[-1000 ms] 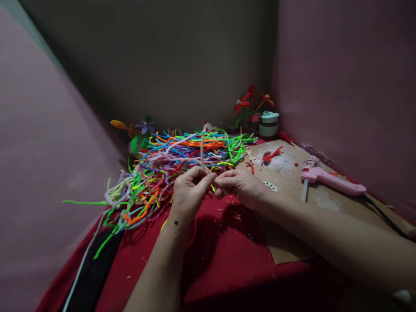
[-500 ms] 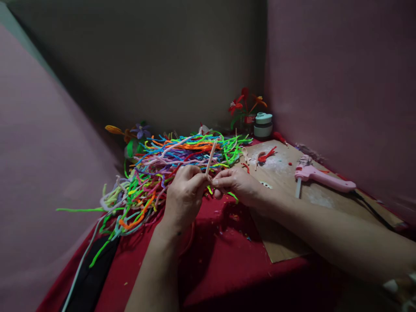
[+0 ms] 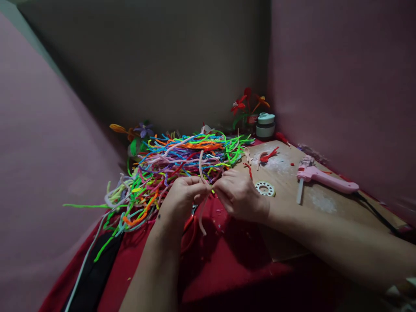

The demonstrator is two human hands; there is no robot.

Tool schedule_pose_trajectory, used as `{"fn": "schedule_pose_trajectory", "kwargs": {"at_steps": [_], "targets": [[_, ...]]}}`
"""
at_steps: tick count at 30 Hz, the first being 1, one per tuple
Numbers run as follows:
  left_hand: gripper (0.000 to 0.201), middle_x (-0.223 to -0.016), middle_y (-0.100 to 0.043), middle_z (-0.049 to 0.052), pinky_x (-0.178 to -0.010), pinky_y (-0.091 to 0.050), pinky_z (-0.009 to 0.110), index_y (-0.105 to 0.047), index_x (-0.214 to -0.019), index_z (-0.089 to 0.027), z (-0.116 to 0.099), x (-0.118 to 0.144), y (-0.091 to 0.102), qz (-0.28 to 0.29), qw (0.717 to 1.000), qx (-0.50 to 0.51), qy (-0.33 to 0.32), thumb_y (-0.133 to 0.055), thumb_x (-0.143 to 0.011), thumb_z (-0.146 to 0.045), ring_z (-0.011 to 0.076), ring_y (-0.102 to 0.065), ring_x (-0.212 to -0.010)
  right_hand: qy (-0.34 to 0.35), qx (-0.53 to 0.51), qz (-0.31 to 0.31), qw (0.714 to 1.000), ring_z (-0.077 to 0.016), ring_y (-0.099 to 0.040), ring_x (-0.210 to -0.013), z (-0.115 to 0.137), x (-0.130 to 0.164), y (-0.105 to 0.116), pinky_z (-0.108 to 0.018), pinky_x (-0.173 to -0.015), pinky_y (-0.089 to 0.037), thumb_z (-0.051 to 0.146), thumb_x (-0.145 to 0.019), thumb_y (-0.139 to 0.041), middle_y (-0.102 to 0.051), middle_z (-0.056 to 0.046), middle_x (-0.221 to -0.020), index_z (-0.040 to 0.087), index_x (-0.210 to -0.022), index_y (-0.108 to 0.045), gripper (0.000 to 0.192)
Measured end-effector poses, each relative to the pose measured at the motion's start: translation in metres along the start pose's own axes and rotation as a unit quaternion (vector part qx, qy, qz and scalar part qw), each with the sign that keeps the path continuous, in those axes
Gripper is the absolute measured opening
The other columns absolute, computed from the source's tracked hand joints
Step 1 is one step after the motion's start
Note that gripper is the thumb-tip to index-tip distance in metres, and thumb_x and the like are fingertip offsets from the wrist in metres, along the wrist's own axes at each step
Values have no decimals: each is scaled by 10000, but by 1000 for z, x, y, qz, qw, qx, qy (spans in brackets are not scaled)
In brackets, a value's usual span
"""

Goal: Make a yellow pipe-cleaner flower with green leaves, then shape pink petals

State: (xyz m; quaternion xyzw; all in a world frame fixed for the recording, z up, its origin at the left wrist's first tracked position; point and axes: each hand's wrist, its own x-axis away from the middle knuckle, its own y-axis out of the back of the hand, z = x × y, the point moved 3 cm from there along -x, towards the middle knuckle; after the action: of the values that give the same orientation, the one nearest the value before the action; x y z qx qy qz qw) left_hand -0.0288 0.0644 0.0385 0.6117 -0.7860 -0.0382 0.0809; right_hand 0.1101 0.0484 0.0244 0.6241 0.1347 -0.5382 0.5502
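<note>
A pale pink pipe cleaner point(image 3: 202, 167) runs up and down between my hands, its lower end hanging over the red cloth. My left hand point(image 3: 186, 195) pinches it between thumb and forefinger near its middle. My right hand point(image 3: 238, 195) is closed close against the left fingertips, its fingers curled at the same spot; its grip on the strand is partly hidden. Under my left hand lie scissors with red handles point(image 3: 189, 234), mostly covered. Just behind both hands spreads a large heap of coloured pipe cleaners point(image 3: 182, 151).
On the right, a board point(image 3: 289, 225) carries a pink glue gun point(image 3: 328, 178), a white ring with holes point(image 3: 264, 188) and red pipe cleaner pieces point(image 3: 269, 156). A lidded container point(image 3: 265, 125) and pipe cleaner flowers point(image 3: 238, 105) stand behind. Red cloth point(image 3: 227, 277) covers the front.
My right hand has turned over, knuckles now upward. The pipe cleaner, earlier pointing up from my fingers, now also hangs below them. The white ring and scissors show more.
</note>
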Motion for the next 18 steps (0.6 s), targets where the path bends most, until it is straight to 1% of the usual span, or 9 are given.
{"fn": "schedule_pose_trajectory", "kwargs": {"at_steps": [3, 5, 8, 9, 11, 13, 14, 16, 18], "targets": [[204, -431, -338, -64, -404, -207, 196, -479, -471, -138, 4, -2, -8, 73, 983, 161, 51, -650, -537, -227, 37, -267, -399, 69, 43, -44, 996, -175, -517, -631, 6, -1, 7, -322, -631, -392, 115, -821, -448, -609, -78, -604, 121, -686, -609, 211], [216, -435, -344, -62, -397, -227, 190, -490, -483, -133, 3, 1, -10, 90, 977, 186, 45, -667, -553, -236, 34, -276, -395, 52, -1, -67, 996, -169, -531, -653, 7, -3, 13, -318, -644, -410, 122, -834, -460, -615, -71, -623, 125, -707, -609, 196], [130, -562, -508, -17, -492, -369, 191, -601, -659, -124, -6, 9, -4, 11, 991, 118, -62, -674, -672, -231, 61, -446, -494, -74, -154, -70, 983, -135, -535, -634, 3, -7, 19, -280, -613, -428, 157, -841, -499, -609, -47, -654, 135, -736, -609, 153], [99, -642, -556, -2, -547, -411, 206, -624, -738, -140, -11, 12, -1, -22, 990, 80, -117, -670, -704, -221, 81, -501, -563, -127, -220, -55, 966, -125, -534, -617, 1, -9, 19, -269, -594, -429, 178, -841, -512, -604, -38, -654, 137, -736, -608, 148], [119, -796, -589, 17, -653, -452, 245, -641, -830, -180, -20, 18, 2, -59, 970, -6, -236, -678, -718, -192, 124, -555, -719, -213, -351, -12, 912, -113, -532, -585, -3, -10, 15, -259, -567, -432, 224, -835, -534, -594, -23, -636, 136, -724, -602, 157], [117, -855, -563, 22, -702, -445, 257, -650, -827, -194, -26, 23, 1, -60, 939, -90, -326, -681, -719, -163, 142, -542, -803, -253, -442, 22, 860, -108, -532, -569, -5, -12, 12, -260, -564, -437, 248, -821, -549, -585, -14, -614, 133, -710, -595, 166], [83, -858, -548, 24, -712, -436, 257, -650, -801, -190, -28, 24, 1, -57, 924, -127, -355, -671, -729, -154, 143, -530, -817, -259, -465, 30, 846, -107, -532, -566, -6, -12, 11, -260, -567, -439, 249, -811, -555, -582, -11, -607, 133, -705, -592, 162], [29, -838, -529, 25, -710, -420, 257, -632, -749, -178, -29, 26, -1, -51, 906, -180, -380, -634, -764, -154, 142, -514, -812, -260, -469, 42, 843, -102, -529, -562, -6, -12, 11, -255, -564, -437, 236, -800, -557, -580, -7, -601, 134, -697, -591, 149], [73, -806, -523, 20, -701, -408, 256, -602, -726, -173, -28, 26, -2, -46, 904, -204, -373, -597, -798, -176, 135, -503, -781, -240, -424, 42, 872, -99, -525, -568, -4, -11, 12, -247, -560, -430, 213, -796, -553, -584, -9, -607, 137, -681, -591, 143]]}}
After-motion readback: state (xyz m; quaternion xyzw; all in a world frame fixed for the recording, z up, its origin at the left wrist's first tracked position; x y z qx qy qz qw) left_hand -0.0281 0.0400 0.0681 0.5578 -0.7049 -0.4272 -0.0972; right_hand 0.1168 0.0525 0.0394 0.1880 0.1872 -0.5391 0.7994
